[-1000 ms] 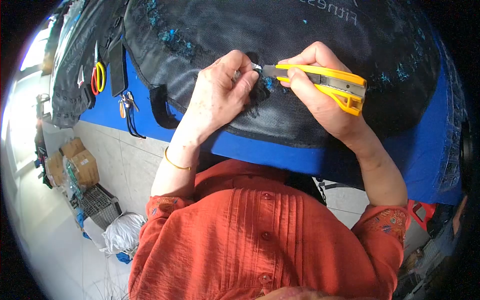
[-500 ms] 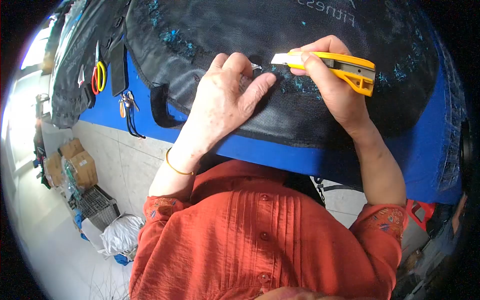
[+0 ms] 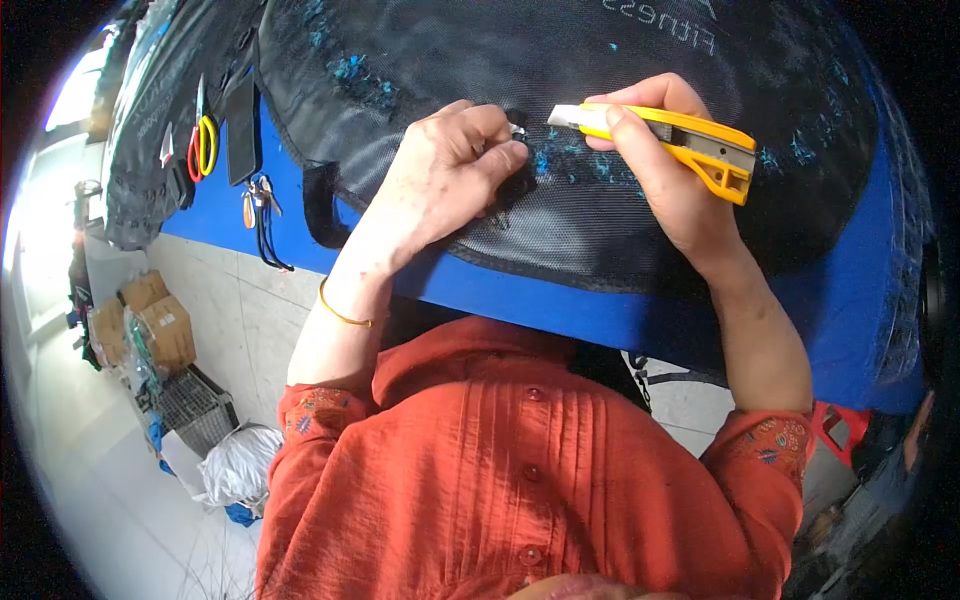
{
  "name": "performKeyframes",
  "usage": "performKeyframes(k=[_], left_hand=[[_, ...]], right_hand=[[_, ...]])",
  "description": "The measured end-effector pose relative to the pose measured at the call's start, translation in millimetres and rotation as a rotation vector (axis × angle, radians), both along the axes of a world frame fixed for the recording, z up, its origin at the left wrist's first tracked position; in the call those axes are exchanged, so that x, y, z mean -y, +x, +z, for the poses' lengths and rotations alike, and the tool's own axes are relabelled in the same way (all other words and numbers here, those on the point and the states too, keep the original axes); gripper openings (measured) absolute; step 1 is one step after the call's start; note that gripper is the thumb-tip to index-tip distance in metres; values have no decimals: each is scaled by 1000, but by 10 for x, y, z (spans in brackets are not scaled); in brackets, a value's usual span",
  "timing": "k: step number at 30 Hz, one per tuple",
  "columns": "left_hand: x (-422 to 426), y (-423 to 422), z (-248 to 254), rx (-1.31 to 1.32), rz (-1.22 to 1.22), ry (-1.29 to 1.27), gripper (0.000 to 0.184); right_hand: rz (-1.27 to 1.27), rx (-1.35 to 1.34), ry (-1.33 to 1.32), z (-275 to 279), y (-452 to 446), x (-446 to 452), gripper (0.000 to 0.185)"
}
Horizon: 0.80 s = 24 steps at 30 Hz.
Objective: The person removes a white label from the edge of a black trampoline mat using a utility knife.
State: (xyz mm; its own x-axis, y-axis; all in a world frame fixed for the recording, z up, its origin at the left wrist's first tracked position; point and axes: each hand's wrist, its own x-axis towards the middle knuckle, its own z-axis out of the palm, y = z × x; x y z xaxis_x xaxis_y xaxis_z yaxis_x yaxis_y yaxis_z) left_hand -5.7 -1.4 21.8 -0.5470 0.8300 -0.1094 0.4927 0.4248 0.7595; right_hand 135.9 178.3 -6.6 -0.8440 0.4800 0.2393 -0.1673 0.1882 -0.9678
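Observation:
Black mesh fabric (image 3: 450,50) with pale mirrored lettering lies spread in front of me. My left hand (image 3: 440,170) is closed in a pinch at a bunched spot of the mesh, beside a small shiny bit (image 3: 517,131). Its fingertips partly hide what is between them. My right hand (image 3: 680,175) grips a yellow utility knife (image 3: 715,150), its blade (image 3: 563,115) out and pointing left, just right of the pinched spot and apart from it. Blue thread scraps (image 3: 360,75) are scattered on the mesh, some right under the blade.
Left on the blue table surface (image 3: 440,285) lie scissors (image 3: 204,140) with red and yellow handles, a black phone (image 3: 243,130), keys (image 3: 262,195) on a cord and a small knife (image 3: 175,165). Cardboard boxes (image 3: 165,330) and a grey crate (image 3: 200,410) stand on the floor.
My left thumb has closed in toward the fingers, from spread to a pinch. The knife has shifted slightly right, still in my right hand.

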Motion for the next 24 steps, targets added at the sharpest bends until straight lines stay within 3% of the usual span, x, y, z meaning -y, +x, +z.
performKeyframes(k=[2, 6, 9, 12, 17, 24], left_hand=[[12, 14, 45, 148, 34, -4, 21], [51, -12, -20, 72, -32, 80, 21], [52, -10, 6, 157, -27, 59, 21], [66, -22, -49, 59, -71, 91, 21], [52, 6, 39, 251, -23, 85, 22], [61, 6, 9, 225, -27, 106, 22]], right_hand=[[-14, -11, -56, 34, 18, 24, 3], [61, 109, 27, 150, 86, 70, 10], [-6, 26, -57, 133, 50, 188, 5], [9, 77, -103, 148, 58, 222, 5], [-8, 75, -76, 99, 46, 249, 7], [-46, 71, 21, 83, 64, 328, 13]])
